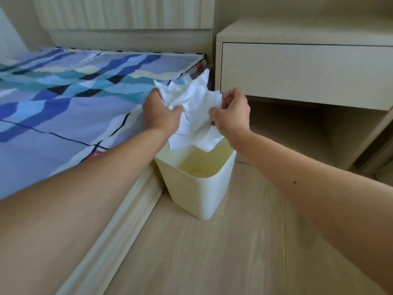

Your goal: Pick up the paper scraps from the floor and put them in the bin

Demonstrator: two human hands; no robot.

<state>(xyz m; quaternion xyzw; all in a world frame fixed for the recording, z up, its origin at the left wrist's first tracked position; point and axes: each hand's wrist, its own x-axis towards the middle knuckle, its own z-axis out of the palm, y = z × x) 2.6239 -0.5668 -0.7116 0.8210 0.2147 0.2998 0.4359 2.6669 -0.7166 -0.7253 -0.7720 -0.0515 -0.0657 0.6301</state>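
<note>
— Both hands, left hand (162, 116) and right hand (230, 112), gripped the crumpled paper scraps (192, 116) above the cream bin (197, 188).
— Finished, then?
— Nearly: floor (212, 252) looked clear, scraps not yet dropped in.

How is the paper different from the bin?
The paper is bright white; the bin is pale yellow. The paper is crumpled and floppy; the bin is smooth and keeps its boxy shape. The paper is held up by the left hand and right hand; the bin stands on the floor.
</note>
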